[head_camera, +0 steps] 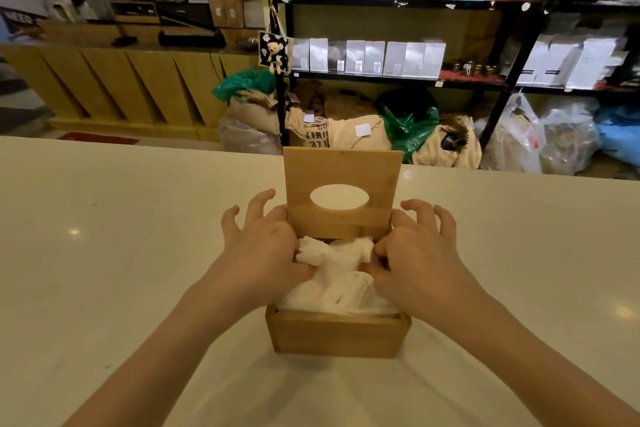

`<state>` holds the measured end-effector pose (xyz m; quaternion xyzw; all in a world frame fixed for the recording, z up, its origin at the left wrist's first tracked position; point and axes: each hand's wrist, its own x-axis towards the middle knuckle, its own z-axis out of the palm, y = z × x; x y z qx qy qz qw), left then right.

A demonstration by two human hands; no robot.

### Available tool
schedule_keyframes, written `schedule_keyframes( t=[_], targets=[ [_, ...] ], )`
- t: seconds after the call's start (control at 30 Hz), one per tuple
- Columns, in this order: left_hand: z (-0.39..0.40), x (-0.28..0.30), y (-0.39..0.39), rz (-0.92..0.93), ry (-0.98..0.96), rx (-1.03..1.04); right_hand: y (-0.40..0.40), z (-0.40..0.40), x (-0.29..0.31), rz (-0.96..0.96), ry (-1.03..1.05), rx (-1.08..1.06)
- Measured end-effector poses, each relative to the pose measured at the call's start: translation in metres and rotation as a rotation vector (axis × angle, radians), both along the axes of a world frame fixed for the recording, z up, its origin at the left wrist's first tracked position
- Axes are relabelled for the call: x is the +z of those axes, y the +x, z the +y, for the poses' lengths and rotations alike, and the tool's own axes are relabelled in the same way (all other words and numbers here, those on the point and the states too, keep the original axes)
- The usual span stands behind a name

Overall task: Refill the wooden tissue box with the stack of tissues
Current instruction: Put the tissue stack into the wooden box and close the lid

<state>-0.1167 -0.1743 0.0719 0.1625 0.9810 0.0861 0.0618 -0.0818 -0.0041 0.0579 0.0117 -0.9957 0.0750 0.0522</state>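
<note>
The wooden tissue box (337, 334) stands on the white counter in front of me, its hinged lid (343, 184) raised upright with an oval slot in it. White tissues (337, 282) fill the box, and the top one is bunched up in the middle. My left hand (263, 250) pinches the bunched tissue from the left with thumb and forefinger, its other fingers spread by the lid. My right hand (415, 253) pinches the same tissue from the right, its fingers also spread.
The white counter (121, 253) stretches wide on both sides of the box. Beyond its far edge stand black shelves with pouches (367, 55), sacks and bags on the floor (346, 132), and a wooden counter (121, 83).
</note>
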Motion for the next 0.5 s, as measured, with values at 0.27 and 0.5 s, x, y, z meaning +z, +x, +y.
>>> schedule_keyframes(
  t=[0.27, 0.5],
  targets=[
    [0.004, -0.001, 0.001, 0.019, -0.133, 0.006, 0.002, 0.000, 0.002, -0.031, -0.024, -0.011],
    [0.004, -0.003, 0.010, 0.060, -0.133, -0.026, 0.015, 0.002, 0.012, -0.097, 0.051, 0.002]
  ],
)
